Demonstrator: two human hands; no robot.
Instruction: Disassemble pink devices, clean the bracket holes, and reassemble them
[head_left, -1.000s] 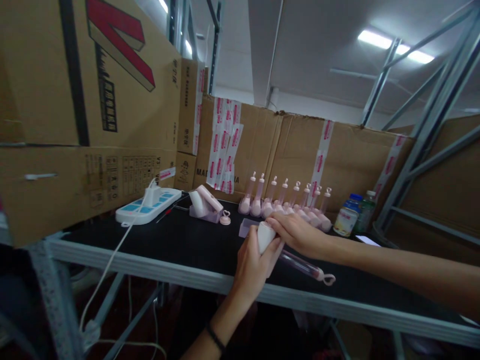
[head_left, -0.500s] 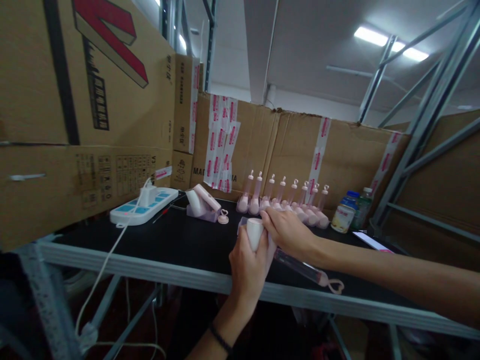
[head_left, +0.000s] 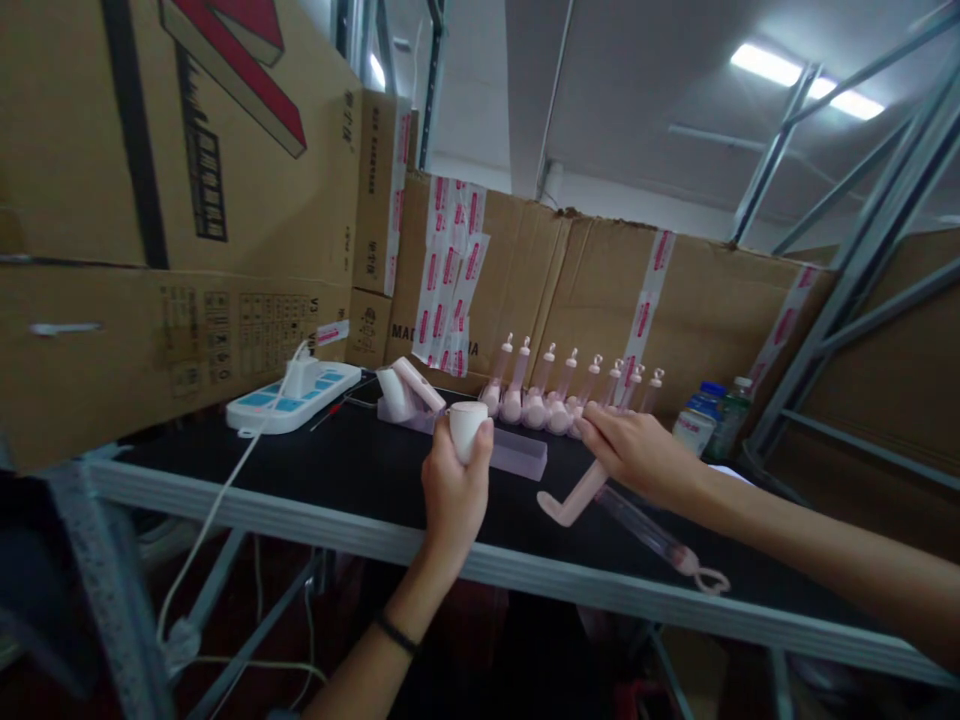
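My left hand (head_left: 456,490) is wrapped round a white rounded piece (head_left: 468,425) above the table's front part. My right hand (head_left: 634,450) grips a pink angled part (head_left: 574,500), which hangs down from the fingers. Below that hand a clear tube (head_left: 641,525) with a pink heart-shaped loop lies on the black surface. Between my hands, farther back, is a translucent purple tray (head_left: 517,452). Another white and pink piece (head_left: 409,390) rests in a purple holder behind my left hand.
Several pink tubes with round bases (head_left: 536,405) stand in a row at the back. A white power strip (head_left: 296,398) with a cable is at the left. Bottles (head_left: 701,415) stand at the right. Cardboard walls (head_left: 585,270) and metal posts surround the black table (head_left: 337,480).
My hands have moved apart: the left with the white piece to the left, the right with the pink part to the right. The purple tray between them is more exposed.
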